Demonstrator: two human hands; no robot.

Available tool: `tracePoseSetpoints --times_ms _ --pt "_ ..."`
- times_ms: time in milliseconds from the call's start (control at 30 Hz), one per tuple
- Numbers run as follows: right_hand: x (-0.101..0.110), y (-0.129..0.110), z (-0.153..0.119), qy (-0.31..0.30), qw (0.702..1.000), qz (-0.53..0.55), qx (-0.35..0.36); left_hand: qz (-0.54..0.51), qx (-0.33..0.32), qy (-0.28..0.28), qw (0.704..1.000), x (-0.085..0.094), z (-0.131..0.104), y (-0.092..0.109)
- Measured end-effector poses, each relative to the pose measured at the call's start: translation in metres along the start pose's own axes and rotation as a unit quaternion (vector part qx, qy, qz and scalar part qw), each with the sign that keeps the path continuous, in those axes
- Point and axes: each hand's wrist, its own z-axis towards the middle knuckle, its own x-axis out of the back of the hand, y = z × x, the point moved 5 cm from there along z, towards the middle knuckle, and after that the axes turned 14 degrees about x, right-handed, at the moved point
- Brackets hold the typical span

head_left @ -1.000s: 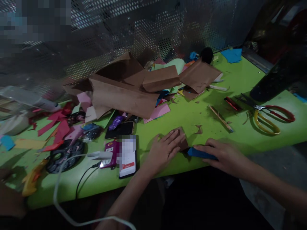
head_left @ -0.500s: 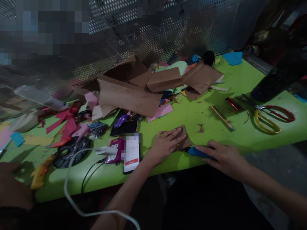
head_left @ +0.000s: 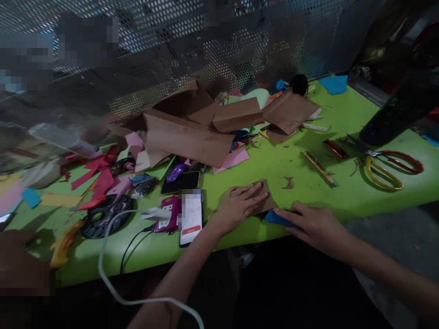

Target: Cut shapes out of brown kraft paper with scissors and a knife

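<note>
My left hand (head_left: 240, 203) lies flat on a small piece of brown paper (head_left: 268, 201) near the table's front edge, fingers spread and pressing it down. My right hand (head_left: 313, 224) is closed around a blue utility knife (head_left: 281, 219), held low and nearly level. Its tip end points left along the paper's near edge; the blade is too dark to make out clearly. A small brown paper scrap (head_left: 287, 183) lies just beyond the piece. A pencil (head_left: 319, 168) and scissors (head_left: 384, 164) with red and yellow handles rest to the right.
Left of my hands are a lit phone (head_left: 191, 219), a purple power strip (head_left: 170, 212) and a white cable (head_left: 106, 269). Brown paper sheets (head_left: 188, 137) heap at the back. A black bottle (head_left: 387, 114) stands right. Another person's hand (head_left: 20, 256) is at far left.
My right hand has slid the utility knife slightly left along the paper's near edge. My left hand stays on the paper. The view has shifted a little.
</note>
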Motion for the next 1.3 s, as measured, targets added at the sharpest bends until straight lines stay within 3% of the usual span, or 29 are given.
tracePoseSetpoints --times_ms 333,867,1167,1300 --pt "0.001 -0.002 0.001 0.038 0.999 -0.002 0.02 -0.011 0.005 -0.01 1.0 -0.002 0.0 -0.001" --pt "-0.002 -0.002 0.001 0.031 0.999 0.024 -0.007 -0.013 0.012 -0.018 1.0 -0.001 0.001 -0.002" --pt "-0.007 -0.017 0.005 0.033 0.998 0.028 0.039 -0.025 0.015 -0.01 1.0 -0.001 0.0 -0.001" --pt "-0.006 -0.015 -0.004 0.041 0.999 0.031 0.01 -0.038 0.017 -0.022 0.999 0.0 0.0 -0.001"
